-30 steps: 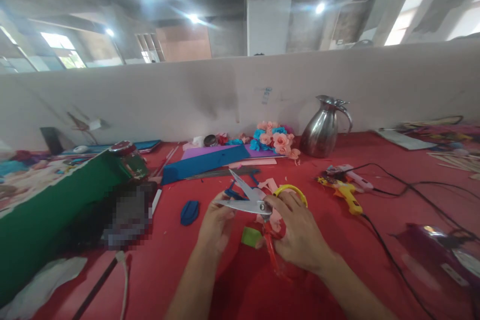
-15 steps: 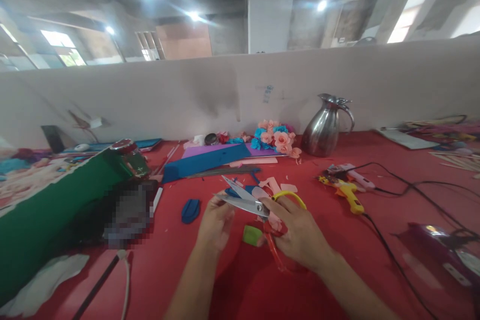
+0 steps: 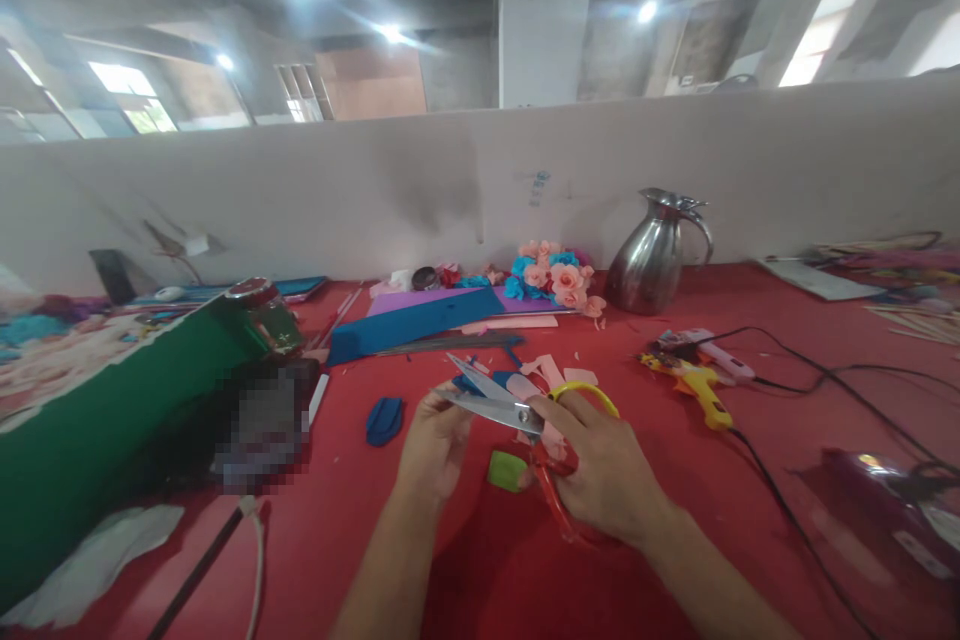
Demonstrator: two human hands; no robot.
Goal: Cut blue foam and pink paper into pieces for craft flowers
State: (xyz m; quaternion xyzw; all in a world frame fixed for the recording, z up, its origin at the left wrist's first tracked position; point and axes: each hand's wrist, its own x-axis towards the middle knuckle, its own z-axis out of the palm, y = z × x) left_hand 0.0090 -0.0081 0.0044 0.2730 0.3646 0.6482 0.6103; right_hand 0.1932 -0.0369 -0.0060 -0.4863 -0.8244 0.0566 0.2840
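My right hand (image 3: 600,465) is closed around the yellow and red handles of a pair of scissors (image 3: 491,408). Their metal blades are spread apart and point left. At the blade tips is my left hand (image 3: 435,445), its fingers pinched together; whatever is between them is hidden or too small to make out. On the table under the scissors lies a green piece (image 3: 508,470), between my two hands. Left of my left hand rests a stack of blue cut pieces (image 3: 384,420). Pink scraps (image 3: 544,370) are scattered behind the scissors.
Blue sheet (image 3: 420,325) and paper flowers (image 3: 566,280) lie at the back by a steel jug (image 3: 646,255). To the right are a yellow glue gun (image 3: 701,390) and cords. On the left stand a green box (image 3: 150,410) and a red-lidded jar (image 3: 262,315).
The whole view has shifted slightly. Both hands and the spread scissors keep nearly the same pose.
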